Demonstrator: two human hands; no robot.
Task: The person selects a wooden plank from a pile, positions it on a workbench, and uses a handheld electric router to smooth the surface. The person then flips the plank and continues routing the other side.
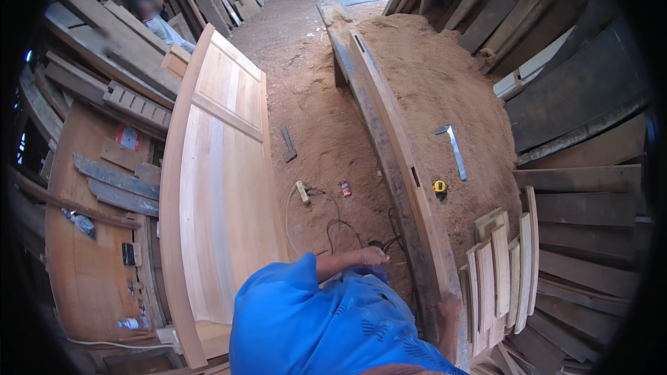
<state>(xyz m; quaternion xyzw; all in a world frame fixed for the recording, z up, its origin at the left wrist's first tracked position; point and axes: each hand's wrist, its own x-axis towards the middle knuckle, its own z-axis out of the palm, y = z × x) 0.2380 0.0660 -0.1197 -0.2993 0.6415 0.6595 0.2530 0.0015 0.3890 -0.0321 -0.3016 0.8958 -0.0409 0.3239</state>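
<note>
A long pale timber with slots cut in it lies along a narrow, weathered bench plank. Its near end is under my right hand, whose fingers wrap over the edge. My left hand is closed in front of my blue shirt, left of the bench. A dark thing and black cables show just past it; what the fingers hold is hidden. To my left stands a panelled wooden door, tilted on its long side.
Sawdust covers the floor. A try square and yellow tape measure lie right of the bench; another dark square, a pale block and a small red pack lie left. Boards stack at right. A person is far left.
</note>
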